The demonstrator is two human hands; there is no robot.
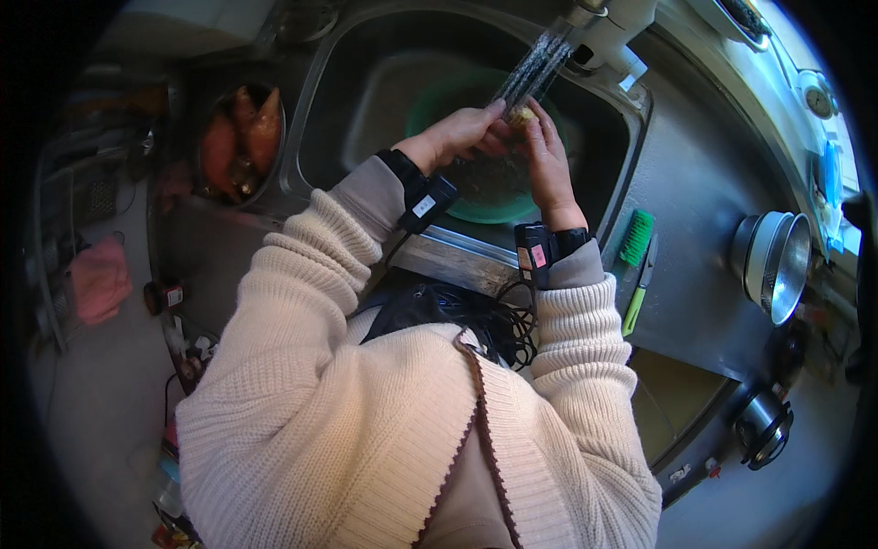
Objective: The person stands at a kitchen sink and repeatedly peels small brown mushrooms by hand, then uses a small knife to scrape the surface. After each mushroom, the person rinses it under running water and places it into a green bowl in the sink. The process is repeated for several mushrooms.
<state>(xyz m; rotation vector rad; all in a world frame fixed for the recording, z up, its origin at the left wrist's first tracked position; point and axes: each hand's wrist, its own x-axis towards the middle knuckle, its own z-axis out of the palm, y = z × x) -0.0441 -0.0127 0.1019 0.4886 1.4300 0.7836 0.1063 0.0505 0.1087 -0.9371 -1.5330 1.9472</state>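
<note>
Under the running faucet (587, 12), my left hand (463, 134) and my right hand (551, 161) meet around a small pale yellow piece of food (521, 115). It looks like a peeled root or tuber, but its exact kind is unclear. The fingers of both hands are curled against it and partly cover it. A stream of water (536, 65) falls onto my fingertips. Directly below my hands, a green plastic basin (485, 211) stands in the stainless steel sink (370, 75). Its contents are dark and hard to make out.
Left of the sink, a metal bowl (281, 147) holds several orange-red sweet potatoes (264, 130). On the right counter lie a green-bristled brush (638, 237) and a green-handled knife (638, 298). Stacked metal bowls and a strainer (772, 264) stand farther right. Black cables (514, 326) hang at my waist.
</note>
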